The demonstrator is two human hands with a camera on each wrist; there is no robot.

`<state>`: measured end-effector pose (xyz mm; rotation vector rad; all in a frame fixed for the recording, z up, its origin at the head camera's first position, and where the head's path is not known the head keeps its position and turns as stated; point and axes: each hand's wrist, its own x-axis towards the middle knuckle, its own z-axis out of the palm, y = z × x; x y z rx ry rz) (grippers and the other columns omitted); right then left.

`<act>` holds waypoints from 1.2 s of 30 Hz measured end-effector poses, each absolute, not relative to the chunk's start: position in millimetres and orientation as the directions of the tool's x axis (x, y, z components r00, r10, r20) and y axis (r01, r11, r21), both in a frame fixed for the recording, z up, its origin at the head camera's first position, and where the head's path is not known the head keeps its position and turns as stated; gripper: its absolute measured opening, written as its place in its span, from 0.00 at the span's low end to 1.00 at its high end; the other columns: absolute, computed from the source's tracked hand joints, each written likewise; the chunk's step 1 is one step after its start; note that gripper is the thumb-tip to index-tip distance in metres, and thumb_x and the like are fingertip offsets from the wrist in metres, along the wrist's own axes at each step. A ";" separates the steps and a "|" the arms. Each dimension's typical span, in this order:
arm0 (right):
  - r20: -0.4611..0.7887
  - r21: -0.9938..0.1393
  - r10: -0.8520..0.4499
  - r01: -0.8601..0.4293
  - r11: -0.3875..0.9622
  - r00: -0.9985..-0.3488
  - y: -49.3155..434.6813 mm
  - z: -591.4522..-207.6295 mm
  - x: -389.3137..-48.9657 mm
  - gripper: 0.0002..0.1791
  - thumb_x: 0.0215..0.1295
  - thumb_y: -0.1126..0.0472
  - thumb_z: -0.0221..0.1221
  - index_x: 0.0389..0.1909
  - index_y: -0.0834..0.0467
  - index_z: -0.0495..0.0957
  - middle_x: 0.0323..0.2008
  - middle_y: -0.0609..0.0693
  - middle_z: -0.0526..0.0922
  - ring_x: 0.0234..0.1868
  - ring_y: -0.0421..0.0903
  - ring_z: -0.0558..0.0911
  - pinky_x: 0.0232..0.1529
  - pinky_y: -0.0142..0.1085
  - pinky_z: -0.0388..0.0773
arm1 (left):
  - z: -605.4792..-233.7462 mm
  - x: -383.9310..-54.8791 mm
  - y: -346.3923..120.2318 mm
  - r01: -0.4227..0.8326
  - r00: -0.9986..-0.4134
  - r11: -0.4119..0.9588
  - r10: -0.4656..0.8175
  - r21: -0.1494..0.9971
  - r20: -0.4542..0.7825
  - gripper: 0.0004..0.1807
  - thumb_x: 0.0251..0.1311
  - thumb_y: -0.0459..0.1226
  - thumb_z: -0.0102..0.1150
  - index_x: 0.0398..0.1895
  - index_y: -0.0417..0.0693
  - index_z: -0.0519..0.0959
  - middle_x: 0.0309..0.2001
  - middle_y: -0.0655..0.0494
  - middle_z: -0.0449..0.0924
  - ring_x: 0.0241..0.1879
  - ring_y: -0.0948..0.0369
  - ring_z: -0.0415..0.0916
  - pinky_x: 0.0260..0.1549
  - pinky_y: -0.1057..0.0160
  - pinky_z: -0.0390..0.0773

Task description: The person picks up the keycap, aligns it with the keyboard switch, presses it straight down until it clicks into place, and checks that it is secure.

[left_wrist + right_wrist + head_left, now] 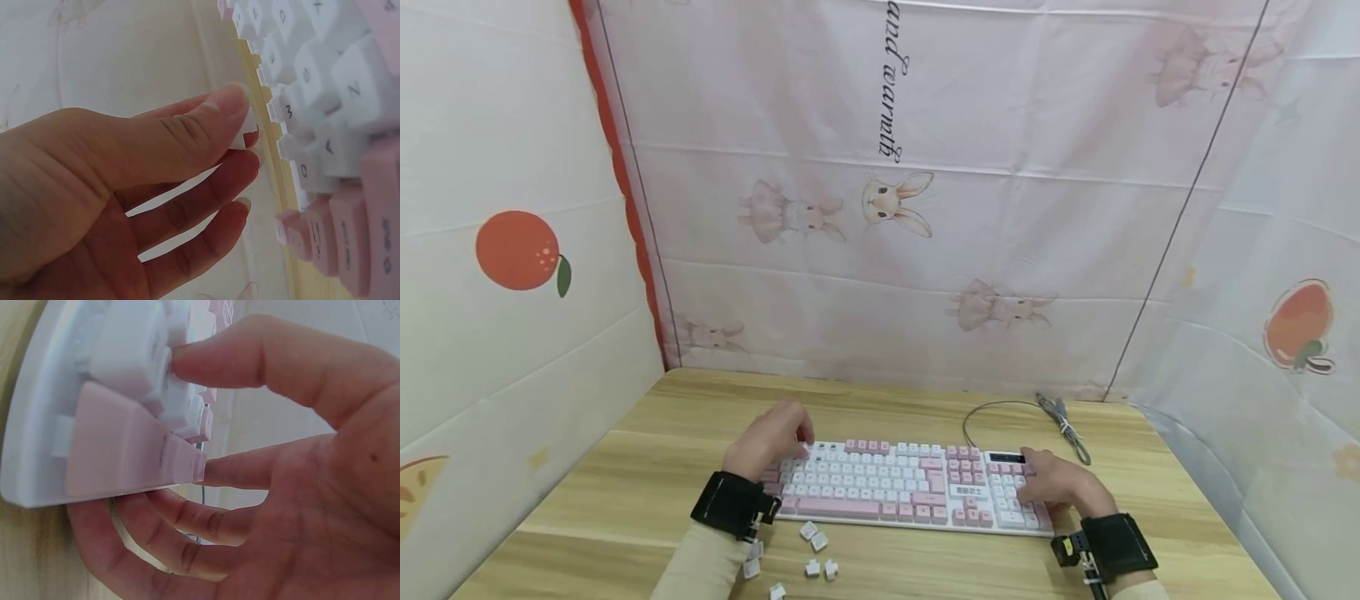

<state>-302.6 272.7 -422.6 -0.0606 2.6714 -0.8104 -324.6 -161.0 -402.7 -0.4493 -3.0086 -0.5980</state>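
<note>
Delicately, the left hand [771,435] pinches a small white plastic keycap [249,122] between thumb and index finger, the grip narrowed to that piece, the other fingers loosely bent. Only a sliver shows past the fingertips in the left wrist view, so a slight twist could turn it askew or drop it. It is near the upper-left end of a long white-and-pink plastic keyboard [895,483], lower centre of the head frame; crowding fingers could catch neighbouring keys. At the keyboard's right end, the right hand [1060,483] has a wider grip, thumb against white keys [128,350], fingers curled about the side edge. Too firm a thumb could press keys; too loose a hold could let the keyboard skid on the pale wood-grained bench [1150,517]. Loose white plastic keycaps [819,542], bottom left of centre, could be swept aside by the beige left sleeve [700,562]. Farther out, a thin grey bundled cable [1060,417] could drag if the keyboard shifts.
</note>
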 end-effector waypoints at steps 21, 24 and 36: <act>-0.337 -0.561 -0.135 0.084 0.824 -0.932 273.7 -425.4 -302.2 0.53 0.57 0.64 0.67 0.78 0.73 0.47 0.60 0.67 0.71 0.33 0.51 0.76 0.29 0.39 0.76 | -412.8 -333.6 -158.6 0.204 -0.972 0.887 0.234 0.414 -0.022 0.10 0.51 0.24 0.74 0.32 0.46 0.86 0.33 0.53 0.83 0.33 0.58 0.75 0.40 0.56 0.80; -0.330 -0.554 -0.133 0.077 0.829 -0.935 274.1 -425.2 -302.3 0.53 0.56 0.65 0.67 0.78 0.73 0.48 0.61 0.68 0.71 0.33 0.51 0.76 0.28 0.39 0.76 | -413.3 -333.6 -158.6 0.212 -0.971 0.891 0.237 0.402 -0.014 0.10 0.53 0.23 0.72 0.33 0.45 0.87 0.33 0.53 0.83 0.34 0.59 0.75 0.42 0.55 0.81; -0.320 -0.548 -0.134 0.068 0.834 -0.938 275.7 -425.8 -303.8 0.53 0.56 0.64 0.67 0.78 0.72 0.48 0.60 0.66 0.70 0.30 0.51 0.75 0.26 0.38 0.75 | -412.6 -335.1 -158.2 0.243 -0.965 0.887 0.261 0.393 0.008 0.09 0.54 0.22 0.71 0.31 0.45 0.88 0.33 0.55 0.84 0.34 0.59 0.75 0.42 0.55 0.82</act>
